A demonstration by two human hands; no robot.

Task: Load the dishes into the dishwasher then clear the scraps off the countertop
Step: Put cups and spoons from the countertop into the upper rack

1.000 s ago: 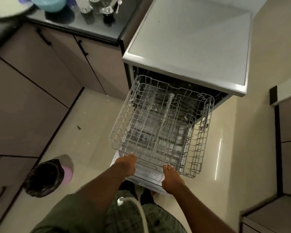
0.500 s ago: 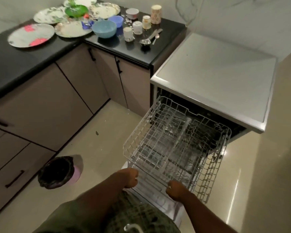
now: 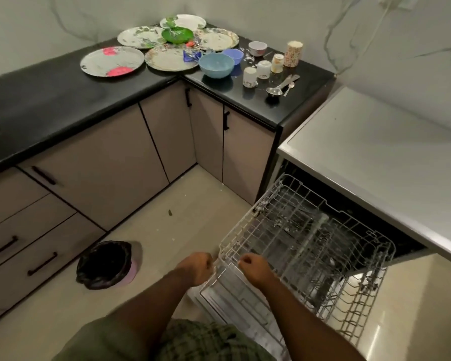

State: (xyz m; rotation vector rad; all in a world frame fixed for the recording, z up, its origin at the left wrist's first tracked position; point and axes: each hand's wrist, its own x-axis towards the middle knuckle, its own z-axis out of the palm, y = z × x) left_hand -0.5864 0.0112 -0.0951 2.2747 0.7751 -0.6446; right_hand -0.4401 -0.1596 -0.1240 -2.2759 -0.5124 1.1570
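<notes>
The dishwasher (image 3: 375, 162) stands open at the right, its wire upper rack (image 3: 307, 220) pulled out over the lowered door (image 3: 235, 300). My right hand (image 3: 257, 268) is curled on the rack's front rim. My left hand (image 3: 197, 267) is a loose fist just left of the rack's front corner; I see nothing in it. On the black countertop (image 3: 50, 100) lie several patterned plates (image 3: 112, 61), a green bowl (image 3: 177, 35), a light blue bowl (image 3: 216, 65), small cups (image 3: 263, 69) and spoons (image 3: 279, 88). White scraps (image 3: 249, 59) are scattered near the cups.
A bin lined with a black bag (image 3: 106, 264) stands on the floor to my left. Beige cabinet doors and drawers (image 3: 102, 173) run under the counter. A small scrap (image 3: 170, 212) lies on the tiled floor.
The view has swung up and left, bringing the whole countertop into sight. Both hands have curled into fists, and my left hand has slipped to the rack's left corner.
</notes>
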